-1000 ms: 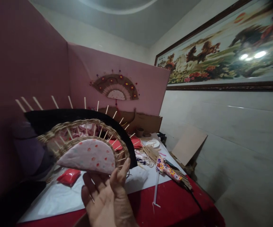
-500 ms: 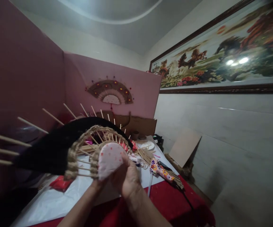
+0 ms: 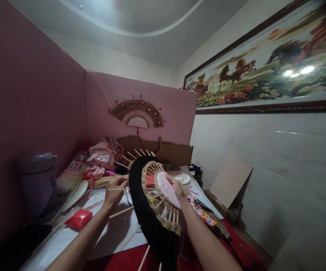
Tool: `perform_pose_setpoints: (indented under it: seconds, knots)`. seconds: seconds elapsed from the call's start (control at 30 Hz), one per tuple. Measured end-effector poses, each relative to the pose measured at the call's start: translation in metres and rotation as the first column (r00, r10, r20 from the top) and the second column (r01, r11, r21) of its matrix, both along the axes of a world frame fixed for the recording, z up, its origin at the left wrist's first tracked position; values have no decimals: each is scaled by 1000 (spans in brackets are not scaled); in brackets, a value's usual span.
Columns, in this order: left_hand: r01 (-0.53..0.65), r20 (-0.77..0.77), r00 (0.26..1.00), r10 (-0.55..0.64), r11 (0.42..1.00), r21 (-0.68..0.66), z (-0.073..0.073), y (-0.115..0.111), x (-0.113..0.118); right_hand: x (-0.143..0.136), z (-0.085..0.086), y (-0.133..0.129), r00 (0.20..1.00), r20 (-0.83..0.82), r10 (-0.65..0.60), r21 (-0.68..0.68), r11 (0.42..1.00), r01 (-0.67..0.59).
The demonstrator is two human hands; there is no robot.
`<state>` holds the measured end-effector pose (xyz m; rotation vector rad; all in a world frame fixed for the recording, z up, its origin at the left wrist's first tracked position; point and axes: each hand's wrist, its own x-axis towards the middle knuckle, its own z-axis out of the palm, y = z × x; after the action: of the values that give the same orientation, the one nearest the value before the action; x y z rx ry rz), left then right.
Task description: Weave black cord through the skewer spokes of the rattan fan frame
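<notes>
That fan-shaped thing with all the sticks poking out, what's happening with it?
A person holds a half-made fan upright over the table. The right hand grips its pink spotted centre piece, which sits inside a woven rattan band and a black outer arc. The left hand pinches one of the thin wooden sticks that jut from the black arc's edge. A patterned glue gun lies on the table beside the fan, and a finished fan hangs on the pink wall behind.
</notes>
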<state>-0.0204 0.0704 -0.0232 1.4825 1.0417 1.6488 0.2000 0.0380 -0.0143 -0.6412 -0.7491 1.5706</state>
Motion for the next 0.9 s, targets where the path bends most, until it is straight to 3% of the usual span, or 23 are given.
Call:
perform_pose_setpoints:
  seconds: [0.13, 0.33, 0.57, 0.9]
  knots:
    - [75, -3, 997, -75, 997, -28, -9, 4, -7, 11, -12, 2, 999, -35, -26, -102, 994, 23]
    - [267, 116, 961, -250, 948, -175, -25, -5, -10, 10, -20, -5, 992, -38, -124, -117, 986, 119]
    - [109, 38, 994, -104, 983, -147, -26, -10, -15, 18, -14, -7, 996, -7, -88, -166, 982, 86]
    - [46, 192, 981, -20, 990, -131, 0, -32, -19, 32, -22, 3, 994, 17, -107, -129, 986, 109]
